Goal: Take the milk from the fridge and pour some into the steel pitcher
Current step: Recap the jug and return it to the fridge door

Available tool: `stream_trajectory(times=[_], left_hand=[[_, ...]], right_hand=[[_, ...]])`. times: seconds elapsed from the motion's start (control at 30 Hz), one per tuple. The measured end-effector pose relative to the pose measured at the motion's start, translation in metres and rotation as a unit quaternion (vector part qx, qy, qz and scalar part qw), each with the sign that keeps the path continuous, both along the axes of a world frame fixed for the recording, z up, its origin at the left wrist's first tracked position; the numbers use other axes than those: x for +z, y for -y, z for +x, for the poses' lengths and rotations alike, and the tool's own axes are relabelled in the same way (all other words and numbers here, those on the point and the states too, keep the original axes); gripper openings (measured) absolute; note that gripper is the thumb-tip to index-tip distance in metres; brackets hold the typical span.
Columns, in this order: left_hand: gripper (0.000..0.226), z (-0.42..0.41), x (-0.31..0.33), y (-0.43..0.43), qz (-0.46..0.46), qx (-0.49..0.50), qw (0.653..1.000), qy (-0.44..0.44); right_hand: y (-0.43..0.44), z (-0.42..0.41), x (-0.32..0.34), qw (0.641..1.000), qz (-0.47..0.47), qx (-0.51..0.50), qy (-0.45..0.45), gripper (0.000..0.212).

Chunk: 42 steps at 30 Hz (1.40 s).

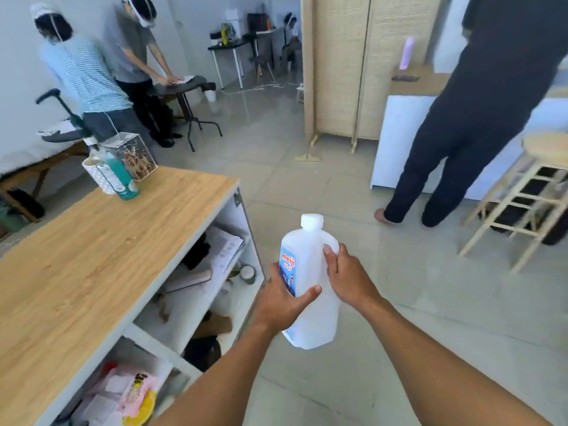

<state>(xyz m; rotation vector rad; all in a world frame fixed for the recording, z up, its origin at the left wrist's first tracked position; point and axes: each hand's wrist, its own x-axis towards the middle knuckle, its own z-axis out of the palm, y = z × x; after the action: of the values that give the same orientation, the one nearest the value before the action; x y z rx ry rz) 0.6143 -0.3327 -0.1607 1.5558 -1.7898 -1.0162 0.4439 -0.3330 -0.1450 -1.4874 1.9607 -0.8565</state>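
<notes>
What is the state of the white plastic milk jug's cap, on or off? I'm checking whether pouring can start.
On. The white cap sits on the white plastic milk jug, held in both hands.

Both bare forearms reach forward. Left hand [284, 298] cups from below—thumb across. Right hand [345, 276] curls its grip at the side.

Two bare forearms, no sleeves, no rings/watch visible; left grip [284, 305], right grip [347, 276]

White milk jug [307, 290] — capped, upright
</notes>
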Motion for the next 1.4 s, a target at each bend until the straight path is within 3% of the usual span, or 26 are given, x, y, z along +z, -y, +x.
stream_trajectory(times=[0.37, 0.63, 0.87, 1.0, 1.13, 1.4], left_hand=[[0.073, -0.189, -0.012, -0.061, 0.034, -0.214, 0.976, 0.017], [0.074, -0.300, -0.002, -0.128, 0.023, -0.364, 0.931, -0.001], [0.069, -0.372, -0.005, -0.180, 0.024, -0.473, 0.880, 0.025], [0.070, -0.409, 0.003, -0.225, 0.015, -0.533, 0.845, 0.026], [0.067, -0.442, 0.009, -0.261, 0.002, -0.573, 0.819, 0.019], [0.072, -0.493, 0.022, -0.296, -0.021, -0.613, 0.790, -0.002]], right_hand=[[-0.132, -0.177, -0.010, 0.981, 0.026, -0.193, -0.002, 0.050], [-0.237, -0.258, 0.006, 0.945, 0.020, -0.327, 0.001, 0.050], [-0.328, -0.288, 0.016, 0.893, 0.007, -0.448, 0.033, 0.046], [-0.384, -0.299, 0.027, 0.861, 0.015, -0.508, 0.021, 0.036], [-0.430, -0.309, 0.038, 0.827, 0.036, -0.561, -0.007, 0.039], [-0.468, -0.327, 0.062, 0.779, 0.007, -0.627, -0.016, 0.022]])
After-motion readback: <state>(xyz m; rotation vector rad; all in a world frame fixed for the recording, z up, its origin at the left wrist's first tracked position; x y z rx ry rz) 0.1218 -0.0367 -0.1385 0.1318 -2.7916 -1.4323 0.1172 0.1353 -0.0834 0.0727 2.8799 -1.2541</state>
